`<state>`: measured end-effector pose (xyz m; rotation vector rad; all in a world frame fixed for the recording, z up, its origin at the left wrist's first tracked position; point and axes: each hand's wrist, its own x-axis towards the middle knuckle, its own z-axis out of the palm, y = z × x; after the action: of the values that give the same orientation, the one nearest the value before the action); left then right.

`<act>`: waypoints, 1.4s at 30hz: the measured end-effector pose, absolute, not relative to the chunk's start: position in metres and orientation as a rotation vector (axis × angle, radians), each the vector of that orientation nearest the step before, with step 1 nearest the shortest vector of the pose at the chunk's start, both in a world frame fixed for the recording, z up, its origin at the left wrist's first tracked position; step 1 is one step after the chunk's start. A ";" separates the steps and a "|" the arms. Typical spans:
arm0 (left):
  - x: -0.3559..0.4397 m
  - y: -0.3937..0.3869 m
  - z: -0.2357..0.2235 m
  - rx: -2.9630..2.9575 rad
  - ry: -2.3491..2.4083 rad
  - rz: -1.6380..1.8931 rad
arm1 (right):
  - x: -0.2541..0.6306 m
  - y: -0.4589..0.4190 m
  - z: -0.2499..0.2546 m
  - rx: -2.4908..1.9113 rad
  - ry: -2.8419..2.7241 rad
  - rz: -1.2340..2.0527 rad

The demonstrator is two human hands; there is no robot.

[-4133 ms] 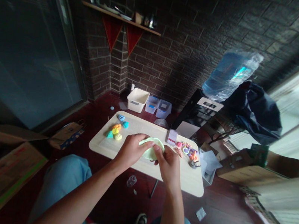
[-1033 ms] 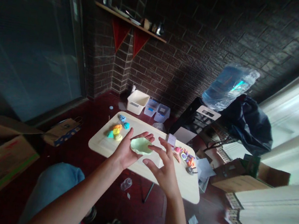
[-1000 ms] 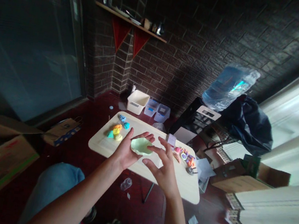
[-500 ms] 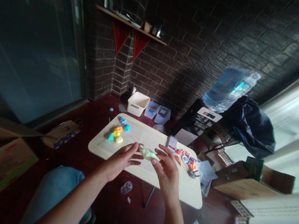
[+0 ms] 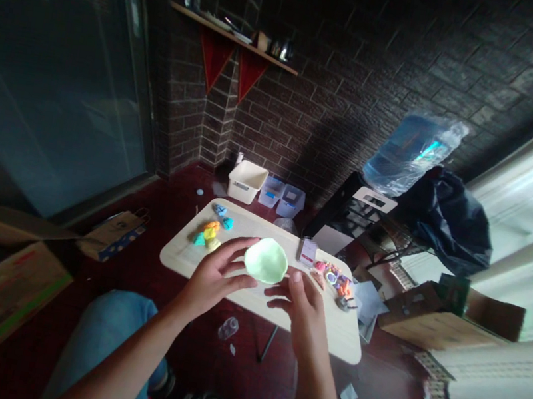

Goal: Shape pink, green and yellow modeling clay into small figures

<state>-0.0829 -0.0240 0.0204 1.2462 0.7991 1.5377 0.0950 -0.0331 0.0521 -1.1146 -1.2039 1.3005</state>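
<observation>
A pale green piece of modelling clay (image 5: 267,260), flattened into a thin round with an uneven edge, is held up above the table, its broad face toward me. My left hand (image 5: 216,276) grips its left side, with the thumb along the lower edge and the fingers at the upper left, partly behind it. Just to the right of the clay is my right hand (image 5: 303,306), fingers apart; I see no clear contact with the clay. On the table's left lie several lumps of coloured clay (image 5: 210,232). Small colourful clay pieces (image 5: 332,279) are grouped on the right.
The white table (image 5: 241,298) has a phone (image 5: 308,252) standing at its far edge. Behind it on the floor are a cream bin (image 5: 246,183) and clear plastic boxes (image 5: 290,201). A water dispenser (image 5: 339,218) stands at the back right. Cardboard boxes (image 5: 450,319) sit on both sides.
The clay has turned from a thin edge-on view to its broad round face. The right hand has let go and moved slightly right, while the left hand has taken hold of it.
</observation>
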 end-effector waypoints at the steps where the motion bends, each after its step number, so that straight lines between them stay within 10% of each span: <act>1: -0.082 -0.025 0.018 1.378 0.841 1.600 | 0.094 -0.033 0.053 -1.138 -1.213 1.416; 7: -0.075 -0.034 0.011 2.090 0.984 1.879 | 0.087 -0.024 0.054 -1.276 -1.336 1.415; 18: -0.072 -0.023 0.040 1.983 1.214 1.378 | 0.104 -0.020 0.072 -1.324 -2.118 0.379; 42: -0.067 -0.017 0.043 1.775 1.174 1.370 | 0.091 -0.030 0.055 -1.252 -1.870 0.282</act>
<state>-0.0670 -0.0169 0.0429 1.7754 1.1742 1.3701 0.0914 -0.0305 0.0550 -1.2525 -1.8704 0.2818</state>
